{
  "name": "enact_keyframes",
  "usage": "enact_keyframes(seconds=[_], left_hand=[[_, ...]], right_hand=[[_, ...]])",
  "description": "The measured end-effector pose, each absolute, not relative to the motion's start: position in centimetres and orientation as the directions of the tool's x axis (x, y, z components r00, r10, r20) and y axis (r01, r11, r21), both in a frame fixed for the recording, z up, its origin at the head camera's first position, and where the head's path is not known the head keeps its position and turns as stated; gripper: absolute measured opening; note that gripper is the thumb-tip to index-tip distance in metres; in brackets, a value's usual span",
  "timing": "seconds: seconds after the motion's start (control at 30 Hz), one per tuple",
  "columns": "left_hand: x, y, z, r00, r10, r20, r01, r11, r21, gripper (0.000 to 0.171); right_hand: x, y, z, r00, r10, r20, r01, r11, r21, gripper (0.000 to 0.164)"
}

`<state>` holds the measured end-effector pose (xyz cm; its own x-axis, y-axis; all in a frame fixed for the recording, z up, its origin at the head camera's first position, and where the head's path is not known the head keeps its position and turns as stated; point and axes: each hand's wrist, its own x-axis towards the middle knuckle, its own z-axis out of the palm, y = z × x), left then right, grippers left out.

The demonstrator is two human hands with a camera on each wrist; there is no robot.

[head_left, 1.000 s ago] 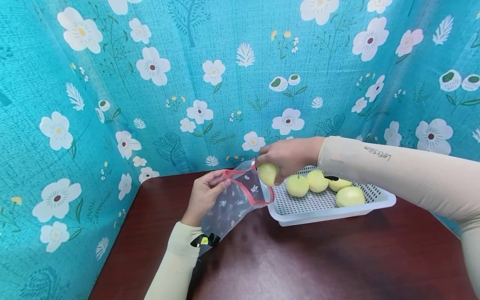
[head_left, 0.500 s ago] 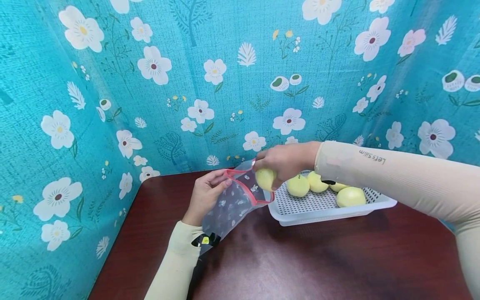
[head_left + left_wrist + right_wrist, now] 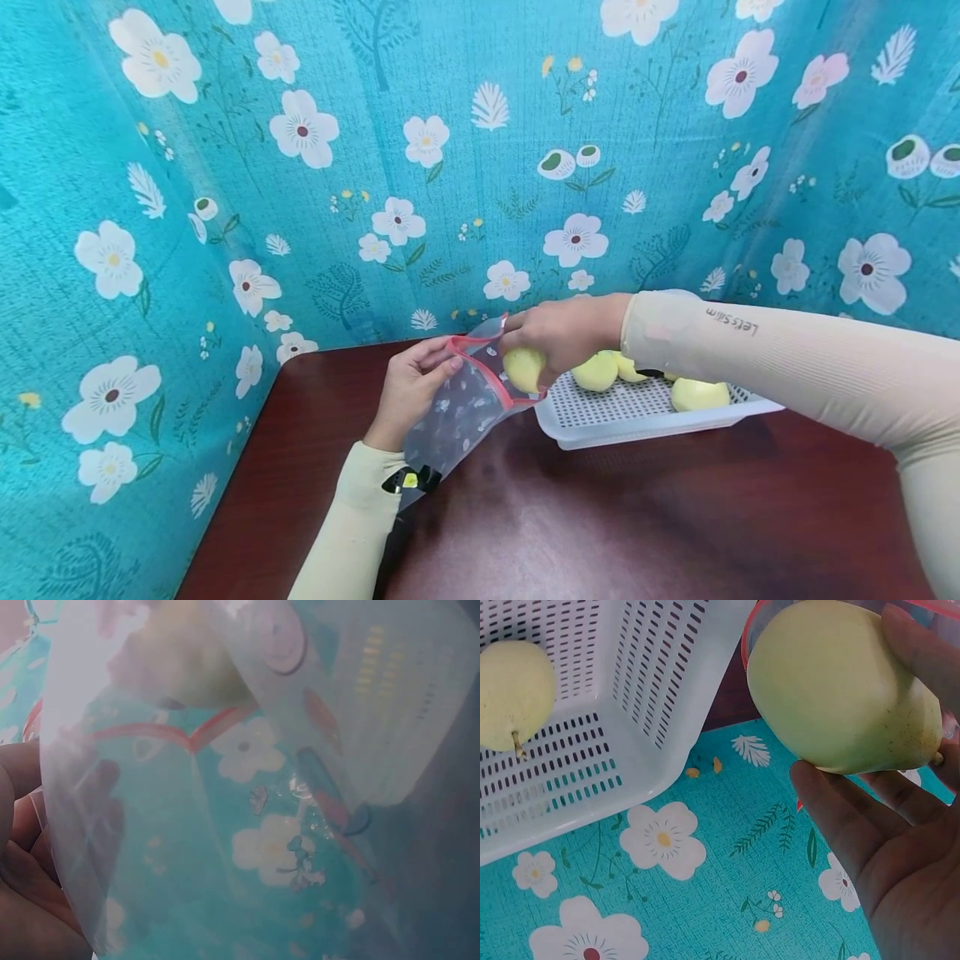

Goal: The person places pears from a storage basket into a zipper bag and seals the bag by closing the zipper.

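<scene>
My left hand (image 3: 408,387) pinches the red-trimmed rim of a clear plastic bag (image 3: 453,425) printed with small white figures, its mouth spread toward the right. A pale yellow-green pear (image 3: 522,369) is gripped by my right hand (image 3: 566,329) at the bag's mouth, overlapping the opening. Up close in the right wrist view, fingers and thumb span the pear (image 3: 832,682), and its stem points toward the palm. Through the bag film in the left wrist view (image 3: 180,855), the fruit shows as a blurred shape above the red edge.
Right of the bag, a white perforated plastic basket (image 3: 637,435) holds several more pears (image 3: 595,372), partly covered by my right forearm. Both stand on a dark red-brown table (image 3: 600,517). A blue flowered curtain (image 3: 450,167) rises behind and at the sides.
My right hand has moved left and slightly down with the pear, from beside the bag's rim into its mouth. The left hand has stayed in place, holding the rim.
</scene>
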<state>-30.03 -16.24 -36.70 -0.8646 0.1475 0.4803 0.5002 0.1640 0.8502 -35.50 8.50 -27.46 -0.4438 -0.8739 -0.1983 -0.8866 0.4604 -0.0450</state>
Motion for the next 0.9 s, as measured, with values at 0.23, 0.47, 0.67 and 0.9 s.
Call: enact_keyframes(seconds=[0.23, 0.47, 0.67, 0.9], left_hand=[[-29.7, -16.2, -36.2, -0.868, 0.143, 0.475, 0.494, 0.157, 0.855, 0.037], [-29.6, -16.2, -36.2, -0.876, 0.149, 0.459, 0.478, 0.140, 0.867, 0.037], [-29.6, -16.1, -36.1, -0.878, 0.147, 0.456, 0.475, 0.146, 0.868, 0.038], [-29.6, -15.9, -36.3, -0.869, 0.167, 0.466, 0.489, 0.139, 0.861, 0.037]], right_hand=[[-35.7, 7.7, -28.0, -0.408, -0.893, -0.191, -0.906, 0.422, -0.041, 0.063], [-35.5, 6.9, -28.9, -0.401, -0.889, -0.222, -0.904, 0.423, -0.061, 0.063], [-35.4, 6.3, -29.7, -0.404, -0.885, -0.231, -0.900, 0.429, -0.072, 0.063], [-35.5, 5.3, -30.7, -0.390, -0.888, -0.245, -0.911, 0.411, -0.040, 0.066]])
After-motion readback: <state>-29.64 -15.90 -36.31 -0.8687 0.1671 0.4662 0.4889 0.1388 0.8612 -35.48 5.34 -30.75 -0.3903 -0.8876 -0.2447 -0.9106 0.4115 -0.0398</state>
